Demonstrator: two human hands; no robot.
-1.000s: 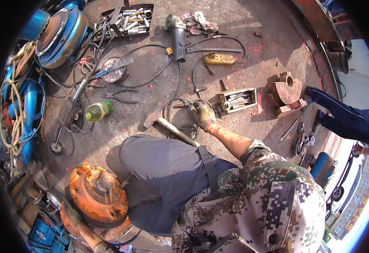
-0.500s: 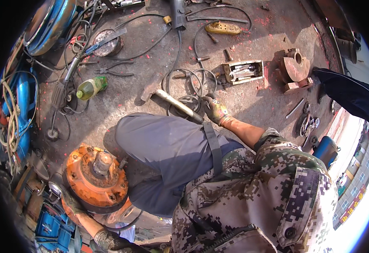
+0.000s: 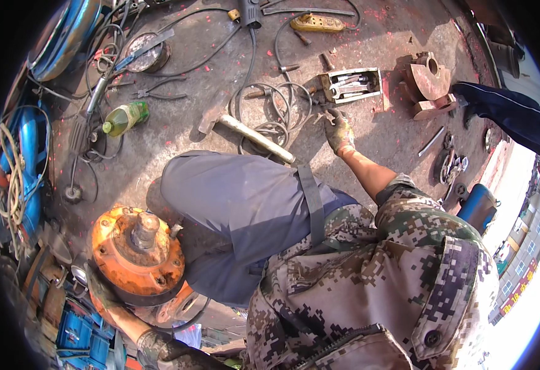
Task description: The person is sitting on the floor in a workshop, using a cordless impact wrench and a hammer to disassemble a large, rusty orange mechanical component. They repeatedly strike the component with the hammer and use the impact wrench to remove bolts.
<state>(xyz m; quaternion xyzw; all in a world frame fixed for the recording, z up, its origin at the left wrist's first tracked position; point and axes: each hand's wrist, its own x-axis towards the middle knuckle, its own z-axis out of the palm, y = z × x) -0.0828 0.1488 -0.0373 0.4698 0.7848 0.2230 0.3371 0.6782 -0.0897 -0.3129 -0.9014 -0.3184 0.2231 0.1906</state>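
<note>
My right hand (image 3: 338, 132), in a stained glove, reaches toward a metal box of wrenches (image 3: 350, 85), fingers partly bent and apart; small details at its fingertips are unclear. A hammer (image 3: 245, 135) lies left of it, by coiled black cables (image 3: 276, 117). My left hand (image 3: 100, 287) grips the side of a rusty orange round housing (image 3: 135, 253) at lower left, its fingers partly hidden. The housing has a shaft standing up from its top, beside my grey-trousered leg (image 3: 227, 197).
Bottle (image 3: 124, 118), pliers (image 3: 165, 94), power strip (image 3: 316, 23), grinder (image 3: 250, 13) and rusty casting (image 3: 427, 80) lie on the floor (image 3: 202, 74). Blue machinery (image 3: 32, 185) and rope crowd the left. Another person's dark-trousered leg (image 3: 510, 117) is at right; a blue cylinder (image 3: 476, 209) lies below.
My right hand has moved off the cable coil, up and right toward the wrench box. The view has shifted, so floor items sit higher in the picture. My left hand stays on the housing.
</note>
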